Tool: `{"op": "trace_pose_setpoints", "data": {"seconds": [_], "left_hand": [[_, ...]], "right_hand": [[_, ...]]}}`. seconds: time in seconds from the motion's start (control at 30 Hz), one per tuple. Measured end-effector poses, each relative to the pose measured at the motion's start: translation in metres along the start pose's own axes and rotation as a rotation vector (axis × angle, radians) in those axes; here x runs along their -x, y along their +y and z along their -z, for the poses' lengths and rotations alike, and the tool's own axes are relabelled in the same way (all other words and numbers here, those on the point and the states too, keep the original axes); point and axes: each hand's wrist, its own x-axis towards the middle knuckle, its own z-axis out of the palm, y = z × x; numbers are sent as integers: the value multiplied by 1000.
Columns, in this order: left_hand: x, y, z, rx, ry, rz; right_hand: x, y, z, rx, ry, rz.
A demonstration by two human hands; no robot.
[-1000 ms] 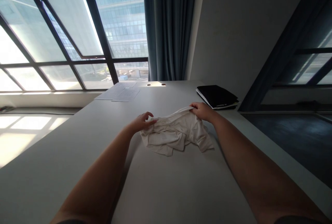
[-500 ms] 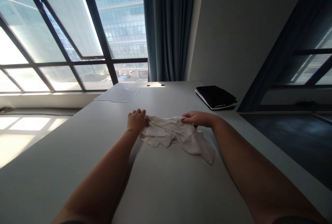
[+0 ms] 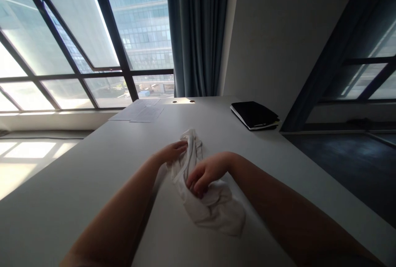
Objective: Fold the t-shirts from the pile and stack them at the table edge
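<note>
A crumpled white cloth [image 3: 216, 211] lies bunched on the table, stretching from a narrow far end toward a wider, looser near end. At its left side is my left hand [image 3: 173, 152], closed, with the fingers gripping the edge near the far end. My right hand [image 3: 208, 173] is bent downward over the middle, its fingers curled into the folds and pinching the fabric. Both fingertips are partly hidden by the cloth.
The white table [image 3: 102, 172] runs away from me toward the windows. Sheets of paper [image 3: 145, 113] lie at its far left. A black folder [image 3: 254, 114] with papers inside rests at the far right edge. A blue curtain [image 3: 199, 36] hangs behind the table.
The cloth has turned from lying crosswise to running lengthwise. My right hand has moved nearer and to the left; my left hand has shifted slightly right and nearer.
</note>
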Motion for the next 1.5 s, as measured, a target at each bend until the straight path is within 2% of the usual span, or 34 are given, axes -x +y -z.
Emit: {"op": "trace_pose_setpoints", "data": {"seconds": [0.03, 0.07, 0.1, 0.13, 0.23, 0.27, 0.3, 0.33, 0.4, 0.5, 0.57, 0.63, 0.73, 0.8, 0.87, 0.93, 1.0, 1.1, 1.2, 1.27, 1.33, 1.43, 1.5], "left_hand": [[1, 1, 0, 67, -54, -47], [3, 2, 1, 119, -105, -99], [4, 4, 2, 151, -145, -143], [5, 6, 4, 139, -176, -161], [8, 20, 10, -109, -168, -62], [8, 26, 11, -238, -159, 3], [9, 32, 11, -361, -167, 60], [11, 38, 10, -464, -195, 102], [15, 50, 4, -623, -282, 142], [23, 67, -10, -683, -347, 101], [27, 77, -16, -678, -369, 41], [30, 85, -16, -664, -389, -17], [34, 95, -5, -674, -389, -62], [38, 99, 9, -737, -300, -36], [42, 102, 23, -826, -131, 39], [46, 103, 36, -895, 25, 126], [49, 104, 44, -927, 111, 186], [48, 106, 44, -932, 199, 228], [42, 110, 36, -903, 295, 215], [39, 110, 31, -861, 348, 190], [37, 107, 31, -793, 395, 175], [35, 93, 38, -613, 382, 100], [34, 80, 45, -454, 253, 5]], "right_hand": [[3, -4, -1, -7, -22, 11], [8, -5, 1, 0, 9, 24], [13, -4, 5, 28, 105, 45], [19, 0, 11, 75, 272, 74], [25, 24, 38, 310, 987, 151], [22, 36, 46, 424, 1171, 167], [17, 47, 53, 555, 1272, 178], [11, 58, 59, 691, 1285, 184], [-5, 78, 65, 899, 1164, 161], [-25, 93, 64, 998, 1047, 63], [-30, 95, 61, 1028, 1050, 48], [-29, 91, 59, 1070, 1049, 94], [-21, 84, 56, 1132, 1011, 206], [-17, 79, 52, 1162, 959, 281], [-16, 74, 48, 1172, 887, 326], [-16, 68, 44, 1147, 844, 298], [-14, 62, 41, 1059, 877, 208], [-9, 54, 39, 828, 948, 85], [-3, 50, 40, 648, 846, 26], [1, 48, 41, 587, 716, 12], [7, 47, 44, 565, 660, 49], [21, 46, 52, 534, 804, 224], [34, 51, 60, 415, 961, 322]]}}
